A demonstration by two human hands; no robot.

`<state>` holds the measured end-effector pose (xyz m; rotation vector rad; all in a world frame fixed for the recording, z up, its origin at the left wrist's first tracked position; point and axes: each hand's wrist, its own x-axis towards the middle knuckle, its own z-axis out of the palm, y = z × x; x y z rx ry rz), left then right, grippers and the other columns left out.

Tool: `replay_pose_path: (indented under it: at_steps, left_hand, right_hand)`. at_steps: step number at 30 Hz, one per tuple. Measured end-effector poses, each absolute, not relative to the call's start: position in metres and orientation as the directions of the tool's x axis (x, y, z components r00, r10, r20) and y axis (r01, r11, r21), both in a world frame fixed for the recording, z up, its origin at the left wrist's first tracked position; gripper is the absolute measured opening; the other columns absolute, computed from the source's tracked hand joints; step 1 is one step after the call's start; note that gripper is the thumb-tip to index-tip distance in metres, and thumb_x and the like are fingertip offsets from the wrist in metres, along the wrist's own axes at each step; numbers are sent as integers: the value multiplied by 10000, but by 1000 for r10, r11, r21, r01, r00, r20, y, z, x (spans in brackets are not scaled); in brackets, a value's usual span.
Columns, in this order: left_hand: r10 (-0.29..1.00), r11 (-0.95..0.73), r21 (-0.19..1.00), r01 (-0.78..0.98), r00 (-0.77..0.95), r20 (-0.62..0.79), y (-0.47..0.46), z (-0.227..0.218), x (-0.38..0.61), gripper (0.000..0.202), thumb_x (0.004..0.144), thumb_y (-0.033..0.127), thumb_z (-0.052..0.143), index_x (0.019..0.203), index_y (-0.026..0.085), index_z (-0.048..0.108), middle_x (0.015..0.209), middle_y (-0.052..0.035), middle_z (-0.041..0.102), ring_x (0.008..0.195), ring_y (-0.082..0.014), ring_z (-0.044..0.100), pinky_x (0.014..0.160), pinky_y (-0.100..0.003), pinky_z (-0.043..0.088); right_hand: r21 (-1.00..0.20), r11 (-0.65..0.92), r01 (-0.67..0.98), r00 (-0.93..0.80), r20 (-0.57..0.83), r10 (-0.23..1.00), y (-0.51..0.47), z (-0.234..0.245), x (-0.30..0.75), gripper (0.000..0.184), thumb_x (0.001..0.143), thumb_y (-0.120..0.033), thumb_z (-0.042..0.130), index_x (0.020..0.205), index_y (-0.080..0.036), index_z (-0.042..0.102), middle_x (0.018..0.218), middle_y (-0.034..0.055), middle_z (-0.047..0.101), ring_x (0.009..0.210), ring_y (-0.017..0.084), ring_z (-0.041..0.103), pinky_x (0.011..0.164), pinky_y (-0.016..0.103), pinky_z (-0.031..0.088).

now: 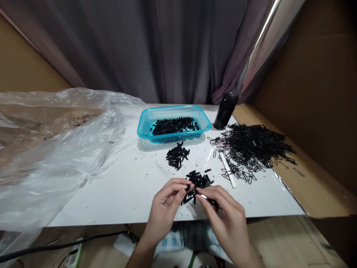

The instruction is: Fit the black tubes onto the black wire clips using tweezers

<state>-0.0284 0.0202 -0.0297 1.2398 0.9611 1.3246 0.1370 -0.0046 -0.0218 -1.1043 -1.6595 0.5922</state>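
Note:
My left hand (164, 209) pinches a small black piece (187, 187) between thumb and fingertips, near the table's front edge. Close beside it, my right hand (228, 210) is closed around a slim tool with a shiny metal part (203, 197) and a dark handle; the fingers hide most of it, so its kind is unclear. Just behind the fingertips lies a heap of short black strips (199, 179). A smaller pile of similar black pieces (177, 156) sits farther back. Beyond that, a blue perforated basket (145, 124) holds many more black pieces.
A large tangle of thin black loops (251, 143) covers the right side, beside a white strip (228, 172). Behind stands a black cylindrical container (225, 111). Clear plastic sheeting (103, 126) spreads over the left. Cardboard walls (315, 85) flank the white table (117, 197).

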Motion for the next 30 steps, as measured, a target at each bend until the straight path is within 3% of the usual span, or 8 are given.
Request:
replay_pose_path:
  at_steps: [17,23,30]
  left_hand:
    - [980,-178,981,-73,76,183,19,-33,-31,169,931,342,680,885,245,810,989,-84,727,944,-212,696,852,-280,589]
    - [984,-160,984,-72,69,165,20,-33,-29,168,929,340,684,878,241,810,1000,-82,726,957,-215,707,866,-282,592]
    - [972,-230,971,-70,20,232,22,-34,-30,129,903,321,722,858,241,813,978,-66,737,942,-180,727,841,-223,602]
  right_hand:
    - [-736,540,409,-92,555,827,-3,-24,138,250,934,-54,559,1073,-221,683,924,58,728,821,183,703,703,283,582]
    - [-741,579,340,-167,559,813,-4,-24,136,275,934,-47,567,1101,-236,676,930,45,734,846,173,710,734,279,586]
    - [-730,540,419,-85,561,824,-6,-20,139,228,939,-58,590,1088,-208,675,921,46,712,807,150,686,688,246,563]
